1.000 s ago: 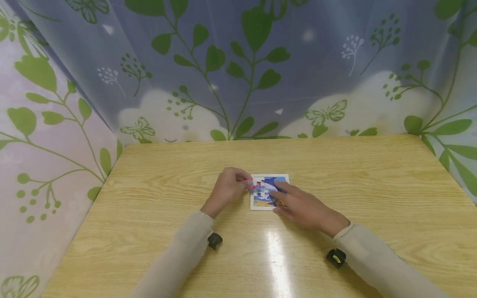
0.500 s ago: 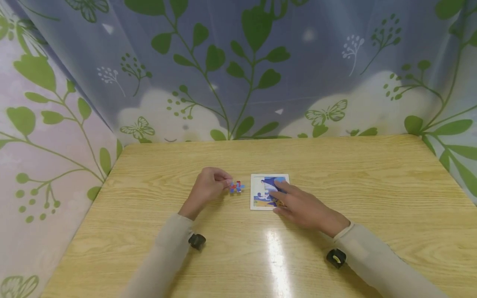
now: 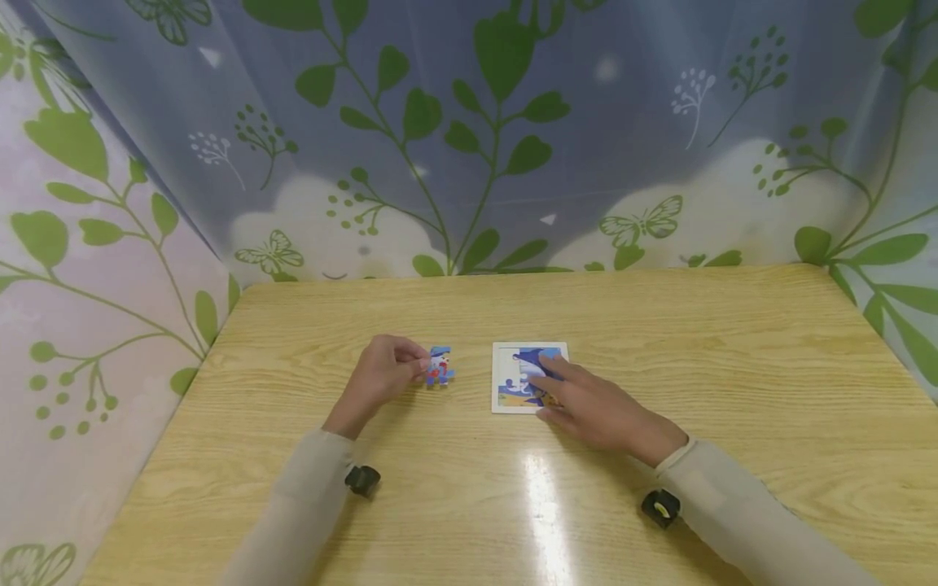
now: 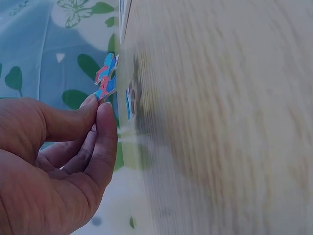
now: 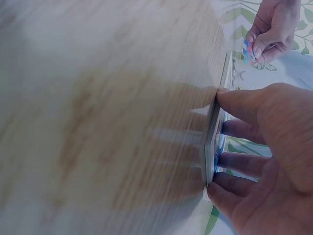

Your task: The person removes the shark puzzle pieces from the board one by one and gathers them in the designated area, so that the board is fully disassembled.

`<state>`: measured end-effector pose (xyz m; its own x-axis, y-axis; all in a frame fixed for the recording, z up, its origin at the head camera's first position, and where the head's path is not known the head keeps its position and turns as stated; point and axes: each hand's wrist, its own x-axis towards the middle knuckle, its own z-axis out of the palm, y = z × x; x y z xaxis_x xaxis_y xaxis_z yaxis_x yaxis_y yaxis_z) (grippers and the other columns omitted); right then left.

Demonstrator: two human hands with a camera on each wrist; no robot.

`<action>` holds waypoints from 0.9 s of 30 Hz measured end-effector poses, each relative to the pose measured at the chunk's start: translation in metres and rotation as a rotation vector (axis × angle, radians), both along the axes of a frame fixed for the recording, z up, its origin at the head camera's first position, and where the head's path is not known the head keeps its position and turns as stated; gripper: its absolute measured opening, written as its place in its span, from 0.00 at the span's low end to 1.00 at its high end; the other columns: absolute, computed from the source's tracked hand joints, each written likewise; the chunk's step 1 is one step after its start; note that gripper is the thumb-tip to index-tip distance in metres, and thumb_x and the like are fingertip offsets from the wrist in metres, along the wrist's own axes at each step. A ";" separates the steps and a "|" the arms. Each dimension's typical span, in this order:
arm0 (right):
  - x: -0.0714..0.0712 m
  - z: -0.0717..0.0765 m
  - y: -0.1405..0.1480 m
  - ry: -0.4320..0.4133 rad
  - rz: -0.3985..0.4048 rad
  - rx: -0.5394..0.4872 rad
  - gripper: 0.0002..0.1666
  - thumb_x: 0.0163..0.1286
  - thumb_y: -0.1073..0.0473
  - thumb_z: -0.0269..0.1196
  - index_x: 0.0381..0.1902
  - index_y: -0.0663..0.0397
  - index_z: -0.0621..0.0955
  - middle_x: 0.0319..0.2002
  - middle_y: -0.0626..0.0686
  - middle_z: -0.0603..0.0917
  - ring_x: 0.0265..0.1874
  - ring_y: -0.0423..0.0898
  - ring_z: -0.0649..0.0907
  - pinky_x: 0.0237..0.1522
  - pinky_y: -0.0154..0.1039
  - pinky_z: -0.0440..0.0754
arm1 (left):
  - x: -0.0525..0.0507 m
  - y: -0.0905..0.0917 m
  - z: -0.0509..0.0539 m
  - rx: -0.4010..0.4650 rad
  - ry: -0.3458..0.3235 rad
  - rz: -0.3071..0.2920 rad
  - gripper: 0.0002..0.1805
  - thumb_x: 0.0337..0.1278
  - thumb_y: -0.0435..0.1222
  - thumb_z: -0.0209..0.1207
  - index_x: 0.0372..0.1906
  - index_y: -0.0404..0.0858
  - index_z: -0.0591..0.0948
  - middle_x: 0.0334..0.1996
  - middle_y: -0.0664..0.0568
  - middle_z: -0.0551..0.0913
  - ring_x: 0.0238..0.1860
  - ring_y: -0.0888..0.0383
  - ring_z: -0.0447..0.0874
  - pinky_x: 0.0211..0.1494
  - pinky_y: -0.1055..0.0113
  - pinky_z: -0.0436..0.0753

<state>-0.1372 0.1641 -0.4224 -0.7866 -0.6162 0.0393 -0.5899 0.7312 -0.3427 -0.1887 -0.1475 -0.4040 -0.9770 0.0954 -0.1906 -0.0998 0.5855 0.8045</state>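
My left hand is left of a small puzzle board in the head view. It pinches a red and blue jigsaw piece between thumb and fingertips, raised off the table. Another blue-edged piece lies on the wood just beyond it. The white-framed puzzle board lies flat, showing a blue and sandy picture with a pale bare patch at its upper left. My right hand rests on the board's right side with fingers spread; in the right wrist view, the thumb touches the board's edge. That hand covers part of the picture.
A light wooden table carries everything, with a bright glare streak in front of the board. Patterned curtains hang along its back and left side. Dark devices are worn at both wrists.
My left hand has moved left with the jigsaw piece, from the board's left edge to over the table. A second piece now shows beside the held one. The right hand and board stay put.
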 end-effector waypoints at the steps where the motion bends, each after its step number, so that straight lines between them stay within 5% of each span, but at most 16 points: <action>1: 0.000 0.000 0.000 0.001 0.001 0.000 0.29 0.75 0.56 0.63 0.67 0.66 0.75 0.71 0.73 0.65 0.70 0.69 0.67 0.65 0.60 0.72 | 0.000 -0.001 0.000 -0.004 -0.001 -0.005 0.03 0.65 0.28 0.64 0.38 0.32 0.87 0.32 0.45 0.87 0.34 0.54 0.86 0.33 0.67 0.81; 27: 0.001 -0.001 0.000 0.003 0.001 -0.005 0.29 0.75 0.56 0.63 0.67 0.66 0.75 0.71 0.72 0.65 0.70 0.69 0.67 0.66 0.60 0.71 | -0.003 0.003 -0.008 -0.182 0.077 -0.035 0.02 0.57 0.29 0.70 0.31 0.35 0.88 0.24 0.51 0.84 0.27 0.57 0.77 0.29 0.68 0.76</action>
